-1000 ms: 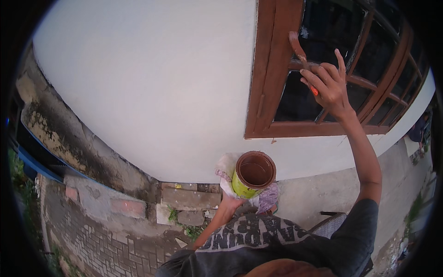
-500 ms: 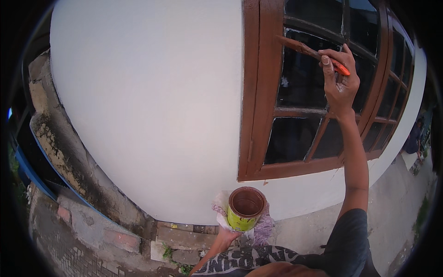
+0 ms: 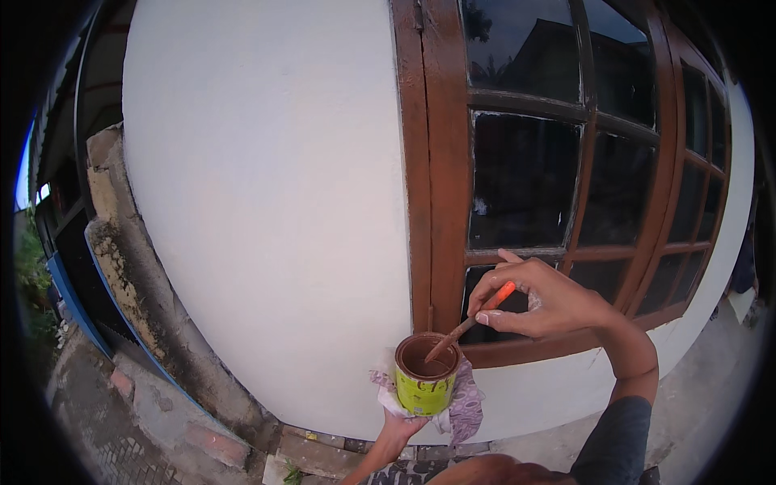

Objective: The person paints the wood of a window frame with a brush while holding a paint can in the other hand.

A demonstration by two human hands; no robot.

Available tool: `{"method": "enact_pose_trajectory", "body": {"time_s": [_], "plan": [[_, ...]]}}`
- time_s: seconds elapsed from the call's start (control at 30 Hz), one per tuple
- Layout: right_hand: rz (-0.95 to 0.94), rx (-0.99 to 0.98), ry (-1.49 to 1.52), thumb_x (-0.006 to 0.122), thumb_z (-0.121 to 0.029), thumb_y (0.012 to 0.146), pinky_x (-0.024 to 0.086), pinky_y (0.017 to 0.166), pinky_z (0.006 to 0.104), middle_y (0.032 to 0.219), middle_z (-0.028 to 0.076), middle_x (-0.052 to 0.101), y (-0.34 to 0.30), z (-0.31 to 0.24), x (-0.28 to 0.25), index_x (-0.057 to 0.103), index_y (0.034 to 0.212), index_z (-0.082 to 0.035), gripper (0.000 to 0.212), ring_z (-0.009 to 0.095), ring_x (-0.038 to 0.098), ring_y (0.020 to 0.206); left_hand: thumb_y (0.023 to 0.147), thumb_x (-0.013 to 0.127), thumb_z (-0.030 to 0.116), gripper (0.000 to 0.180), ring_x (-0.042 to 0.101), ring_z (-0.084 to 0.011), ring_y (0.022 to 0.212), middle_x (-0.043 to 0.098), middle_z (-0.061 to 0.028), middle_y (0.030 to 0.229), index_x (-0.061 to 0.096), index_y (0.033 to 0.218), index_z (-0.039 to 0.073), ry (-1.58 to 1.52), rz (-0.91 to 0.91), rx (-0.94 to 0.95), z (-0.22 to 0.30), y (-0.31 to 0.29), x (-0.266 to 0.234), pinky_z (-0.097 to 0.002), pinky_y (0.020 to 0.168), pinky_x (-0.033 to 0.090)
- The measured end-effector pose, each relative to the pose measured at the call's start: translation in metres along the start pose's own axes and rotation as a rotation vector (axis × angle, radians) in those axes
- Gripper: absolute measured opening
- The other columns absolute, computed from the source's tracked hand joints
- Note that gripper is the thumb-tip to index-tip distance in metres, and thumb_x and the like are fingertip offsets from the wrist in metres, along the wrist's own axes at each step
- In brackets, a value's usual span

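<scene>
From below, my left hand (image 3: 402, 423) holds up a yellow-green paint can (image 3: 424, 394) with brown paint inside. A patterned pinkish cloth (image 3: 466, 408) lies between the hand and the can and drapes over its right side. My right hand (image 3: 537, 299) pinches the orange-tipped handle of a paintbrush (image 3: 462, 330). The brush slants down to the left, its bristle end inside the can's mouth; I cannot tell whether it touches the paint. Behind the hands is a brown wooden window frame (image 3: 444, 202), with its lower panes partly hidden by my right hand.
A white wall (image 3: 275, 202) fills the left and middle. Dark glass panes (image 3: 525, 182) show pale smears along their edges. At the left stands a low weathered concrete wall (image 3: 133, 275) beside a blue-edged dark panel (image 3: 77, 311). Paving (image 3: 105, 440) lies below.
My right hand has brought the brush down from the window frame's upper left part into the can. The view has shifted, so the window sits lower. My left hand still holds the can.
</scene>
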State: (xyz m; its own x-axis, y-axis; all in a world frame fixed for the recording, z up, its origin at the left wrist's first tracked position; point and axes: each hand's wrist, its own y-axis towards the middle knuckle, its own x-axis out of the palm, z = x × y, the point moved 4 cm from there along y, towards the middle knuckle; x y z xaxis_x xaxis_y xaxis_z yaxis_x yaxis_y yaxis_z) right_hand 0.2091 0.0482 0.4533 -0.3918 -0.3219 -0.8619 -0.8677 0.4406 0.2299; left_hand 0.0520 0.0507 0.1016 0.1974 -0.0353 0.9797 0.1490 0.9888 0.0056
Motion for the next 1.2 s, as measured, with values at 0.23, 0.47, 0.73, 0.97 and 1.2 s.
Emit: {"method": "enact_pose_trajectory", "body": {"time_s": [0.23,0.47,0.73,0.97,1.2], "plan": [[-0.135,0.012,-0.133,0.062,-0.025,0.076,0.015,0.112,0.0609,0.087,0.006,0.066,0.017,-0.001,0.029,0.063,0.092,-0.006,0.025,0.024,0.063,0.094,0.095,0.032,0.051,0.058,0.05,-0.0333,0.123,0.05,-0.014,0.137,0.046,0.136,0.012,-0.018,-0.098,-0.039,-0.002,0.003,0.003,-0.0544,0.103,0.038],[0.059,-0.208,-0.135,0.063,-0.022,0.069,0.049,0.079,0.0319,0.07,0.005,0.062,0.038,0.013,0.026,0.063,0.079,-0.002,0.022,0.016,0.061,0.068,0.095,0.032,0.052,0.061,0.048,-0.0342,0.125,0.046,-0.0163,0.139,0.045,0.137,0.01,-0.197,-0.077,-0.116,0.0,-0.008,0.006,-0.0537,0.105,0.036],[0.049,0.085,-0.099,0.066,-0.017,0.077,0.036,0.09,0.0412,0.074,0.004,0.064,0.031,0.003,0.02,0.064,0.087,-0.004,0.017,0.014,0.062,0.074,0.095,0.034,0.052,0.062,0.046,-0.0331,0.126,0.045,-0.0161,0.14,0.042,0.137,0.007,-0.156,0.117,-0.129,-0.008,0.001,-0.012,-0.0519,0.105,0.037],[-0.078,-0.01,-0.247,0.065,-0.018,0.081,0.035,0.094,0.0436,0.079,0.003,0.06,0.057,0.062,0.077,0.061,0.085,-0.005,0.014,0.018,0.06,0.078,0.096,0.035,0.046,0.054,0.048,-0.0322,0.123,0.047,-0.0161,0.138,0.045,0.133,0.006,-0.349,-0.047,-0.167,-0.005,0.005,-0.014,-0.0497,0.105,0.039],[-0.237,0.147,-0.159,0.064,-0.027,0.087,0.009,0.11,0.066,0.072,0.001,0.06,0.063,0.081,0.088,0.064,0.097,-0.009,0.021,0.02,0.06,0.076,0.097,0.036,0.043,0.052,0.049,-0.0314,0.123,0.046,-0.0159,0.138,0.043,0.134,0.007,-0.449,-0.297,-0.186,-0.005,0.004,0.003,-0.0495,0.104,0.04]]}}
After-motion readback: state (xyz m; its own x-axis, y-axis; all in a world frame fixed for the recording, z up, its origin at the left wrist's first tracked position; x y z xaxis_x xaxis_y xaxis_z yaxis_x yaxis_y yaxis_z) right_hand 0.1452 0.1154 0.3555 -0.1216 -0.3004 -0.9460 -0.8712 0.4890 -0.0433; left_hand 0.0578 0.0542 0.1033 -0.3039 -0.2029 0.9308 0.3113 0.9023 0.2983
